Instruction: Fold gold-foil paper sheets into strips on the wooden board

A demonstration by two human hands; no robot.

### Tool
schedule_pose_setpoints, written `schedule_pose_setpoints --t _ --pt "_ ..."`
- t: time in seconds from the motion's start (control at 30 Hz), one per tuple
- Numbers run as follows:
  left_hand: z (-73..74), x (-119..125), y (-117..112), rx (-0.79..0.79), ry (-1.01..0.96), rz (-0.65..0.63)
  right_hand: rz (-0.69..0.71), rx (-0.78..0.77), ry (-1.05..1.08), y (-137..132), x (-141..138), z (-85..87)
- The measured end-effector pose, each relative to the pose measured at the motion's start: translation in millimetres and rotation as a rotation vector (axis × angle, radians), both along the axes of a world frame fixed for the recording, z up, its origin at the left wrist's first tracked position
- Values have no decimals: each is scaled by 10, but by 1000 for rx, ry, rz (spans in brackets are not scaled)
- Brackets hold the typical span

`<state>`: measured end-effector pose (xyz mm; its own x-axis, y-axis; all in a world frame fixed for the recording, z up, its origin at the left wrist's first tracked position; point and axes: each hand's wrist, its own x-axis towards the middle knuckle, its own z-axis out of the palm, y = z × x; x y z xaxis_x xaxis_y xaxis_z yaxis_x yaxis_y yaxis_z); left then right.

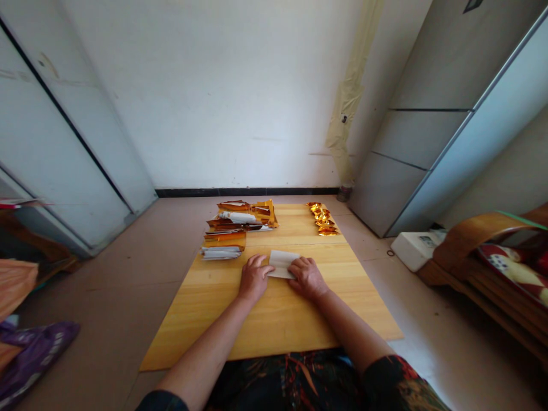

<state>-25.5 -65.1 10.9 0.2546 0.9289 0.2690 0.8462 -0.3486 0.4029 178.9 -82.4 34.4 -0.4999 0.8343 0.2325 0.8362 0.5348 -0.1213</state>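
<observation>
A small pale sheet of paper [282,260] lies on the wooden table between my hands. My left hand [254,278] is at its left edge, with the thumb on the paper and the fingers curled. Over the right edge bends my right hand [307,277], its fingers pressed together on the sheet. Beyond my left hand sits a stack of gold-and-white paper sheets [223,240]. Farther back are more gold foil sheets [266,211], with a white rolled or tube-like thing [237,217] on them. Several folded shiny gold foil pieces [324,219] form a row at the far right.
The wooden table [197,319] stands before a white wall [235,103]. A grey fridge-like cabinet [411,137] is at the right, near a white box [413,250] and a wooden seat [479,257]. Purple and orange bags [38,354] lie at the left.
</observation>
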Motion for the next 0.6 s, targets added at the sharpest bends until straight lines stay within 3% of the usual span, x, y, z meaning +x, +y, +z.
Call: schedule_pose_setpoints --t 0.23,0.4,0.6 --pt "30 7 2 -63 32 14 -5 -9 17 -147 -17 32" --pt "141 58 -74 -41 87 -3 -11 -8 7 -169 -24 16" --pt "257 283 -263 -22 107 -187 -20 -3 11 -178 -40 3"
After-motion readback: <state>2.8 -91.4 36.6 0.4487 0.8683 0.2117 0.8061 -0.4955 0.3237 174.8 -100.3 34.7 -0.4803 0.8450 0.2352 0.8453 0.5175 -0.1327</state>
